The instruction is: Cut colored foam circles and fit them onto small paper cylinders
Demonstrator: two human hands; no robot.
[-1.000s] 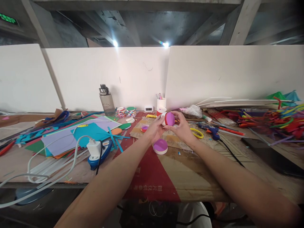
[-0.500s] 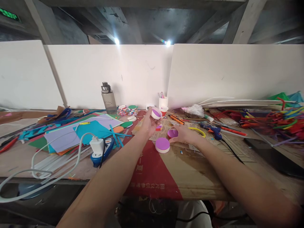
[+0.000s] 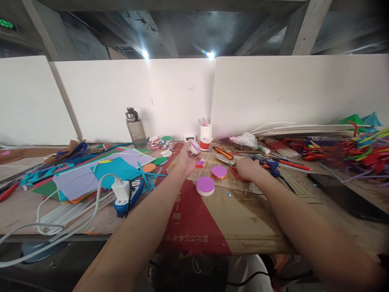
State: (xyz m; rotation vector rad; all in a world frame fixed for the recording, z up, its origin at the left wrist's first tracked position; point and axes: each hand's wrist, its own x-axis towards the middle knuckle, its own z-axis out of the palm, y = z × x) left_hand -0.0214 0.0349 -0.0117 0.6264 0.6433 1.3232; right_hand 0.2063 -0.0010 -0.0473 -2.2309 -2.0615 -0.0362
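Note:
My left hand (image 3: 184, 160) is closed on a shallow round piece with a white rim and a purple face (image 3: 195, 147), held tilted above the table. My right hand (image 3: 246, 169) is closed over the handles of scissors, whose red handle loop (image 3: 238, 174) shows beside the fingers. Its fingertips are partly hidden. Between the hands a purple disc with a red patterned rim (image 3: 219, 172) lies flat, and a purple disc with a white rim (image 3: 205, 185) sits nearer me. A small red-rimmed purple piece (image 3: 200, 163) lies just below my left hand.
Paper cups (image 3: 206, 134) stand at the back, with a grey bottle (image 3: 135, 129) to their left. A blue glue gun (image 3: 270, 165) and black tablet-like slab (image 3: 346, 196) lie right. Coloured paper (image 3: 75, 180) and a power strip (image 3: 129, 198) with cables occupy the left.
My right hand has let go of the red-rimmed purple disc, now lying flat, and moved right onto the scissors. My left hand still holds its white-rimmed piece. The view has shifted slightly.

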